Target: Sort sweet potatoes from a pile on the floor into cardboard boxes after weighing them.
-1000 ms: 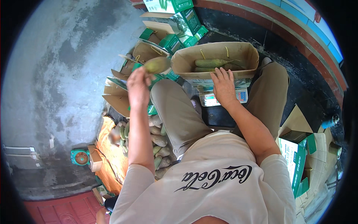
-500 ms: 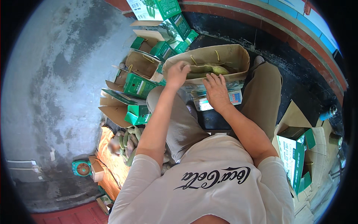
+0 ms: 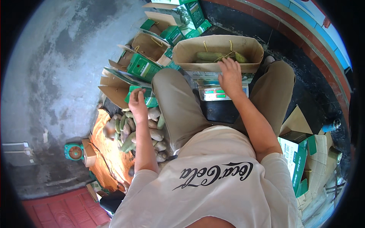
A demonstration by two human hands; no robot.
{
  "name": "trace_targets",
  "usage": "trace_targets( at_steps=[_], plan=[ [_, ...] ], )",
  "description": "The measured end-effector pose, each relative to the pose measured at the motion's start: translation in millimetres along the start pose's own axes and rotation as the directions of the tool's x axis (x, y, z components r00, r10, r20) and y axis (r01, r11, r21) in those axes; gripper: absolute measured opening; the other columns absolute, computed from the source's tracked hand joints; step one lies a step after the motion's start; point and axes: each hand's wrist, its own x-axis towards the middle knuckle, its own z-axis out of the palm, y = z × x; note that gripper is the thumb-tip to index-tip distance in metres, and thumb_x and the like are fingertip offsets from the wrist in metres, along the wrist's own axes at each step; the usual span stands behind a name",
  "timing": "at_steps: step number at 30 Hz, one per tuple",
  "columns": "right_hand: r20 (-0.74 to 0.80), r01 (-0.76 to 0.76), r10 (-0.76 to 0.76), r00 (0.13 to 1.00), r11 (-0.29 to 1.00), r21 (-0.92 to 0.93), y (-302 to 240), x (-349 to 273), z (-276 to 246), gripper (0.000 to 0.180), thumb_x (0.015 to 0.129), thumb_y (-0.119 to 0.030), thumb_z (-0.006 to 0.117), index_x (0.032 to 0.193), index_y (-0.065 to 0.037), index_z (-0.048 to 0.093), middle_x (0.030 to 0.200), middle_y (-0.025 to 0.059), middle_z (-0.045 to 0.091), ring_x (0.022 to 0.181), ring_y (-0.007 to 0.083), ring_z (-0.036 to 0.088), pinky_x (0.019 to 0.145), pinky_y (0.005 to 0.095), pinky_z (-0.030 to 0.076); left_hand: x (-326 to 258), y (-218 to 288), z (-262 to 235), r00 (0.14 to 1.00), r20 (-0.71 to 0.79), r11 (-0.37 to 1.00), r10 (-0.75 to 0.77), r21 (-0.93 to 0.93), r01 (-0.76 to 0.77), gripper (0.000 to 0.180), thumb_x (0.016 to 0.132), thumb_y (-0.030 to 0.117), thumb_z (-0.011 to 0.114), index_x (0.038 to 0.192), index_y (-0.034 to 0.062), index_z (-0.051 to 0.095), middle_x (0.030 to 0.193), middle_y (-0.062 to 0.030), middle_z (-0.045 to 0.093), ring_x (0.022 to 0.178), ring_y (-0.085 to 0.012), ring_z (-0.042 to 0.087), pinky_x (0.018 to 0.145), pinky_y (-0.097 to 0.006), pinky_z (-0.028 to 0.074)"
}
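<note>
Fingers (image 3: pixel 228 66) of my right hand (image 3: pixel 230 78) spread flat on the near rim of the open cardboard box (image 3: pixel 190 53) holding green mangoes (image 3: pixel 209 56), atop the scale (image 3: pixel 218 93). Left hand (image 3: pixel 137 102) fingers loosely curled, empty, above the mango pile (image 3: pixel 146 131) on the floor.

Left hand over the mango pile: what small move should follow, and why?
Probably lower the left hand and close its fingers on one mango from the pile. It hovers empty just above them, while the right hand steadies the open box holding only a few.

open brown carton (image 3: pixel 220 49) ahead | green-white boxes (image 3: pixel 142 67) left | scale screen (image 3: pixel 220 93)
</note>
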Motion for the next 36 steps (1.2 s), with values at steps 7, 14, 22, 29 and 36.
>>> trace_targets(
  at_steps=[7, 14, 22, 29, 36],
  plan=[
    [-0.149, -0.084, 0.085, 0.985, 0.996, 0.016, 23.7, 9.2, -19.7, 0.04, 0.071, -0.011, 0.064, 0.11, -0.005, 0.058, 0.114, 0.012, 0.057, 0.111, 0.0294, 0.049, 0.097, 0.0429, 0.034, -53.8, -49.6, -60.1, 0.993, -0.107, 0.999, -0.041, -0.01, 0.041, 0.015, 0.089, 0.002, 0.049, 0.1, -0.0021, 0.058, 0.091, -0.009, 0.064, 0.086, -0.0158, 0.061, 0.081, -0.028, 0.047],
    [-0.203, -0.105, 0.111, 0.973, 0.994, 0.038, 25.2, 14.3, -30.0, 0.031, 0.075, -0.011, 0.062, 0.106, -0.008, 0.059, 0.11, 0.0091, 0.06, 0.107, 0.0281, 0.052, 0.094, 0.0402, 0.038, -79.8, -51.2, -66.0, 0.985, -0.141, 0.993, -0.104, -0.064, 0.096, 0.016, 0.089, 0.001, 0.048, 0.1, -0.0026, 0.058, 0.089, -0.009, 0.065, 0.084, -0.015, 0.061, 0.081, -0.027, 0.047],
    [-0.242, -0.106, 0.112, 0.964, 0.994, 0.04, 21.5, 11.2, -27.2, 0.027, 0.075, -0.01, 0.062, 0.102, -0.008, 0.06, 0.106, 0.0079, 0.061, 0.104, 0.0273, 0.053, 0.09, 0.0398, 0.039, -80.2, -75.5, -54.8, 0.992, -0.038, 0.986, -0.122, -0.114, 0.117, 0.013, 0.089, 0.002, 0.048, 0.095, -0.0013, 0.059, 0.087, -0.0073, 0.064, 0.083, -0.0136, 0.059, 0.081, -0.027, 0.046],
    [-0.213, -0.064, 0.059, 0.975, 0.998, -0.017, 26.3, 5.0, -26.5, 0.024, 0.075, -0.009, 0.062, 0.099, -0.008, 0.06, 0.101, 0.0084, 0.061, 0.099, 0.028, 0.054, 0.087, 0.0403, 0.04, -88.0, -101.4, -33.3, 0.954, -0.011, 0.942, -0.299, -0.16, 0.294, 0.012, 0.088, 0.004, 0.05, 0.094, -0.0003, 0.059, 0.086, -0.0066, 0.064, 0.083, -0.0134, 0.06, 0.08, -0.026, 0.046],
    [-0.103, 0.042, -0.04, 0.994, 0.999, 0.017, -2.1, 5.7, -35.7, 0.019, 0.076, -0.01, 0.063, 0.095, -0.006, 0.06, 0.092, 0.0099, 0.06, 0.091, 0.0301, 0.055, 0.081, 0.0392, 0.043, -95.4, -110.9, -23.0, 0.949, -0.121, 0.951, -0.292, -0.144, 0.274, 0.014, 0.088, 0.005, 0.051, 0.099, -0.0017, 0.057, 0.086, -0.0085, 0.065, 0.082, -0.015, 0.06, 0.078, -0.026, 0.047]
  ],
)
